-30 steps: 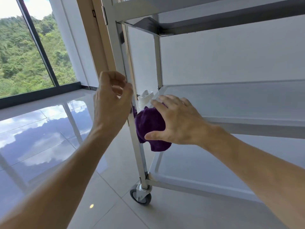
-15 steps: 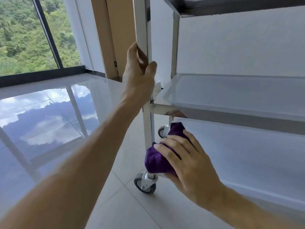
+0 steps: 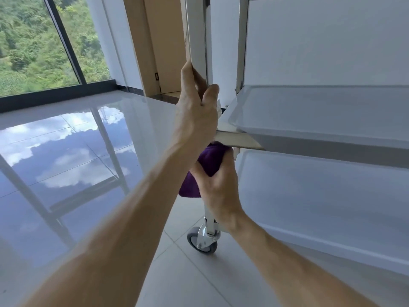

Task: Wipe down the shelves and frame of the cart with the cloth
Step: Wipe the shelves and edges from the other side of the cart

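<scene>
Gripping the near corner post (image 3: 197, 41) of the cart, the left hand (image 3: 195, 111) is curling its fingers round the post's far side with the thumb lying against the near face, just above the middle shelf (image 3: 332, 116). Item: purple cloth (image 3: 211, 161), bunched, sitting against the same post directly below the middle shelf's front rail (image 3: 239, 140) and above the bottom shelf (image 3: 321, 196). Right hand (image 3: 218, 189) is closing round the cloth from below, pressing it to the post; part of the cloth is hanging out to the left of the hand. Item: caster wheel (image 3: 202, 240), grey, standing on the tiled floor (image 3: 66, 173) at the foot of the post, below the right hand. Item: rear post (image 3: 242, 41), rising behind the middle shelf. Item: window (image 3: 39, 41), well to the left of the post, showing green trees; the glossy floor is reflecting sky and clouds.
</scene>
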### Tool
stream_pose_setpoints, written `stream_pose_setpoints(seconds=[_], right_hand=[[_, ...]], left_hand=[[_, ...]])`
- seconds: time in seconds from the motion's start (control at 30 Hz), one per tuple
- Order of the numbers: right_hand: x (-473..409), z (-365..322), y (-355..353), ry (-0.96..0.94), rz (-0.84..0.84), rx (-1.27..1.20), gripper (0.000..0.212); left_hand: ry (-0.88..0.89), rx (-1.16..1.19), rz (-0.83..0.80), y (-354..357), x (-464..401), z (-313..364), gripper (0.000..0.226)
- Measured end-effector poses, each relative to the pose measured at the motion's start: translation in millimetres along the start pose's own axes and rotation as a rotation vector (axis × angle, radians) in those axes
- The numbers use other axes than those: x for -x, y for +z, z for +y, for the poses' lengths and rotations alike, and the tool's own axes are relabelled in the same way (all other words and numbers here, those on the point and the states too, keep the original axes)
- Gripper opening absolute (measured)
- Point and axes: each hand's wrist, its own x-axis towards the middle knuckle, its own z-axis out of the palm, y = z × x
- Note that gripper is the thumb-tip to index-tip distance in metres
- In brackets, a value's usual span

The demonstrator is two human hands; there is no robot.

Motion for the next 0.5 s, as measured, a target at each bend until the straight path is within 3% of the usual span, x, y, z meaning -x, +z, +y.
stream_pose_setpoints(seconds=[0.07,0.13,0.33,0.5], right_hand=[[-5.3,6.5,9.2,-0.060,0.107,0.140,0.056],[-3.8,20.7,8.7,-0.088,0.106,0.237,0.058],[34.1,92.4,-33.3,0.187,-0.351,0.563,0.077],[16.5,78.3,-38.2,0.159,-0.381,0.441,0.046]], left_hand=[[0.013,0.005,-0.002,-1.7,0.4,-1.0,0.035],[0.006,0.009,-0.005,-2.3,-0.1,-1.8,0.036],[-0.021,0.040,-0.043,-1.5,-0.8,-3.4,0.040],[-0.020,0.053,-0.061,-2.9,0.2,-2.5,0.048]])
